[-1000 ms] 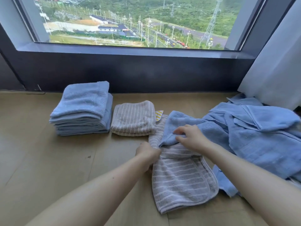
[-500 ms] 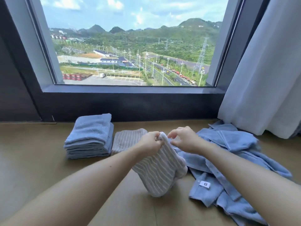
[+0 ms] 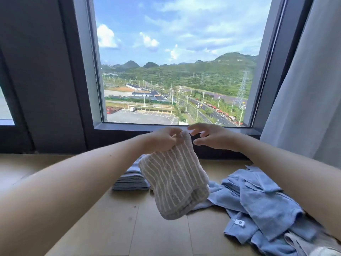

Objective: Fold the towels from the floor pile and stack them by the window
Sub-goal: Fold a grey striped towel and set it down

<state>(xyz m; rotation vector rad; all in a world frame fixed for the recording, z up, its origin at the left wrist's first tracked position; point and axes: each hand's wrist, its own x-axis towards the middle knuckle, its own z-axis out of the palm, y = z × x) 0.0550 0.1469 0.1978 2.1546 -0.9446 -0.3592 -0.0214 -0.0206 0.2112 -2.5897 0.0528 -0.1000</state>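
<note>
Head view: left hand (image 3: 162, 139) pinched the striped towel (image 3: 175, 183) by its top edge, hanging it below the window (image 3: 177, 71) to drop straight. Right hand (image 3: 212, 137) was loose-fingered beside that edge, gripping nothing — likely going for the far corner. The folded blue stack (image 3: 131, 180) sat under the window, the loose blue pile (image 3: 262, 204) under its right side.

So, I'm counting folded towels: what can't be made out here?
Head view:
Folded blue stack: mostly behind the striped towel that the left hand holds up; count unreadable.
Loose blue pile: cut off by right and bottom edges, partly behind the right forearm.
White tag on it: print too small.
</note>
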